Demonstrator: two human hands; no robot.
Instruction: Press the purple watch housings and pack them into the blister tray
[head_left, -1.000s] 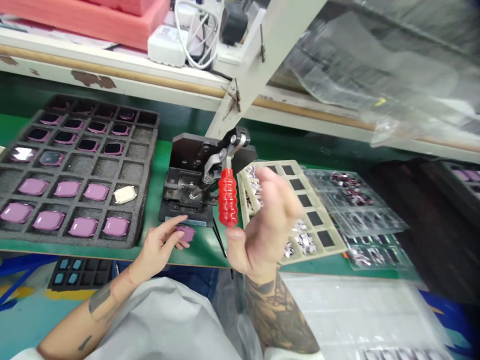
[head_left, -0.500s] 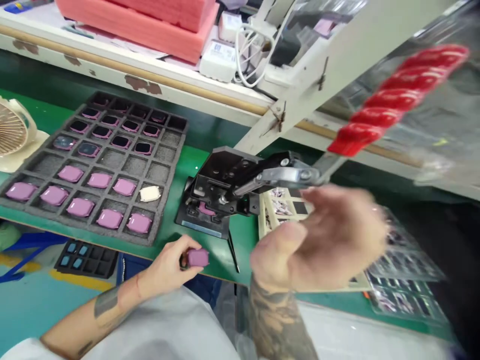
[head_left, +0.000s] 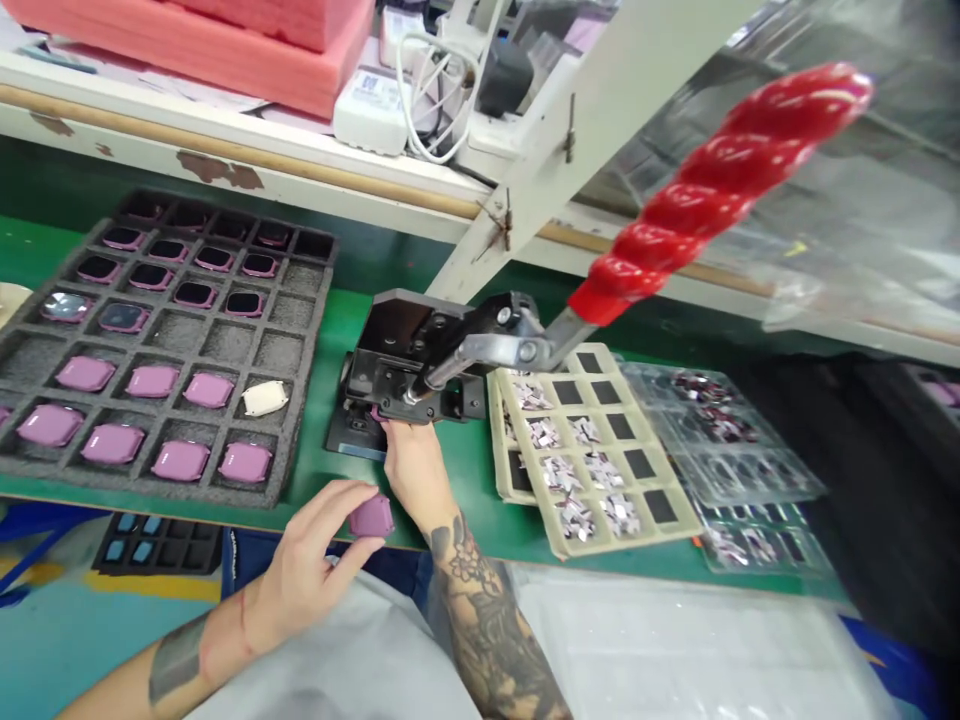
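Between thumb and fingers, my left hand holds a purple watch case by its left side, just over the table's front edge. My right hand reaches under the black toggle press, its fingertips at a purple piece on the press base. The fingertips are hidden by the press, so their grip cannot be made out. The press's red twisted handle points up to the right. To the left, a grey foam tray carries purple watch cases, dark-screened ones and one cream piece.
Cream trays of small shiny parts lie right of the press, with clear plastic trays beyond. A slanted white post and a shelf stand behind. Red foam and white cables rest on the shelf.
My right hand has moved from beside the lever down and left to the press base. My left hand still holds the purple case. The view has shifted to the right.
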